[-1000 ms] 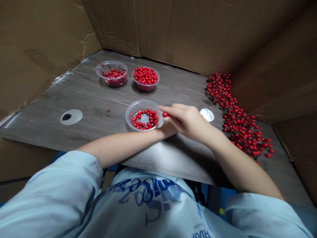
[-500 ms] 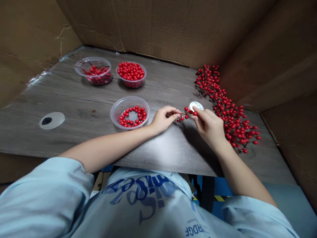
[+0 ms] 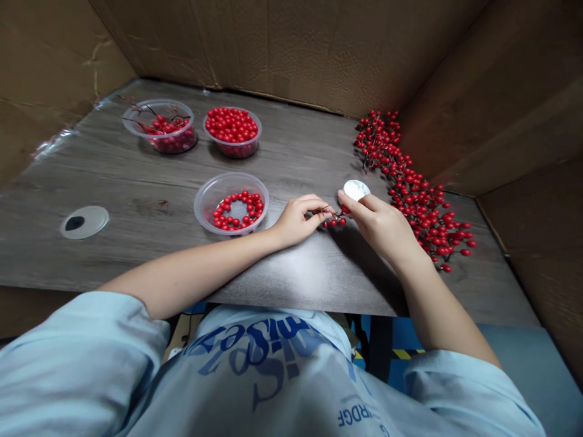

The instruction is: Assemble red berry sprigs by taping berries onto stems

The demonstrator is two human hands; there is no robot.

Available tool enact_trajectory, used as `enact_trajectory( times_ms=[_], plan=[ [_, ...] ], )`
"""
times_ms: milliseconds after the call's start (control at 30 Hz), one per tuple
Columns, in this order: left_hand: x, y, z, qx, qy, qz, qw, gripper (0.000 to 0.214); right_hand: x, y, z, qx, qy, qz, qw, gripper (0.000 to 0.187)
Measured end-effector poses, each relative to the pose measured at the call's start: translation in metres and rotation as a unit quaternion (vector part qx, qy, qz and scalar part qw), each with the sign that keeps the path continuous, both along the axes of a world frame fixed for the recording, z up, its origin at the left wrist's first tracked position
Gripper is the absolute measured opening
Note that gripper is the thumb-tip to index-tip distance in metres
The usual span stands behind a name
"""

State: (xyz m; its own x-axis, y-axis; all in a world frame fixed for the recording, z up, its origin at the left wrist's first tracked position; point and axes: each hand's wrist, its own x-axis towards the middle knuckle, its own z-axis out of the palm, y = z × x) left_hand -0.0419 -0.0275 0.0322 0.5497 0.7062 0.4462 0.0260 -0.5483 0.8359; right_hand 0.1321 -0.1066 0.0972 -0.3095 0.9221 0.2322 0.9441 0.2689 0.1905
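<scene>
My left hand pinches the thin brown stem of a small red berry sprig above the wooden-look tabletop. My right hand closes on the sprig's far end from the right, and its fingers hide some of the berries. A white plastic disc lies just beyond my right fingertips. Left of my left hand stands a clear plastic bowl holding a ring of loose red berries.
Farther back stand a clear tub of loose berries and a clear bowl of berries and bare stems. Berry branches heap along the right. A grey disc with a black spot lies left. Cardboard walls surround the tabletop.
Since one second ago, both hands have moved right from the bowl onto the sprig. In the last half second, they have drawn closer together, and fewer sprig berries show.
</scene>
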Motion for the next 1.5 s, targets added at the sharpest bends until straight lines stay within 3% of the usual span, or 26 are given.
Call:
enact_trajectory(
  times_ms=[733, 1500],
  plan=[
    [-0.001, 0.0, 0.004, -0.046, 0.022, -0.071, 0.996, 0.012, 0.005, -0.001, -0.004, -0.075, 0.027, 0.021, 0.997, 0.043],
    [-0.001, 0.002, 0.001, -0.066, 0.026, -0.101, 0.992, 0.013, 0.006, -0.004, -0.013, -0.058, 0.007, 0.048, 0.997, 0.041]
  ],
)
